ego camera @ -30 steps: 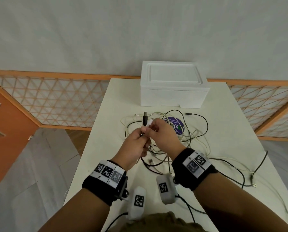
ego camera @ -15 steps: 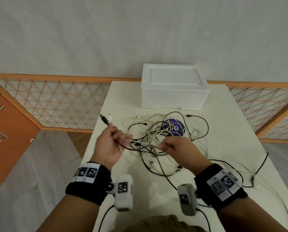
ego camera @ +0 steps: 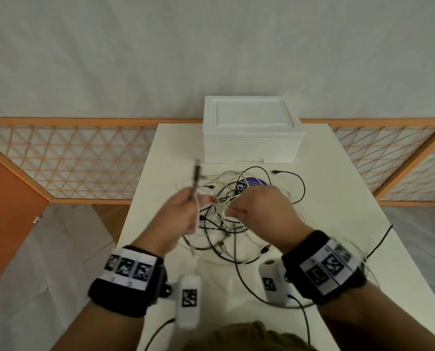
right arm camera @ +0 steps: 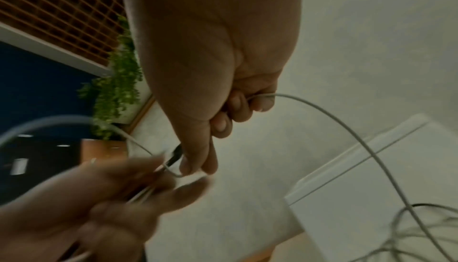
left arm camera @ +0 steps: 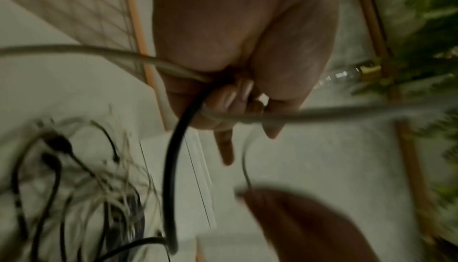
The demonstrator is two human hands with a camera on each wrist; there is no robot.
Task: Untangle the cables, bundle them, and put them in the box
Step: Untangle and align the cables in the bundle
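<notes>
A tangle of black and white cables lies mid-table in the head view. My left hand is raised above its left side and grips a black cable and a white cable together; their plug ends stick up above the fist. My right hand hovers over the pile and pinches a white cable between thumb and fingers. The white foam box stands shut at the far end of the table.
The white table is narrow, with floor dropping off on both sides. More cable loops trail toward the right edge. A purple round label lies under the tangle. A wooden lattice screen runs behind the table.
My left hand has swung back in from the left toward the pile, still holding the plug ends. My right hand moved up and left to meet it over the tangle.
</notes>
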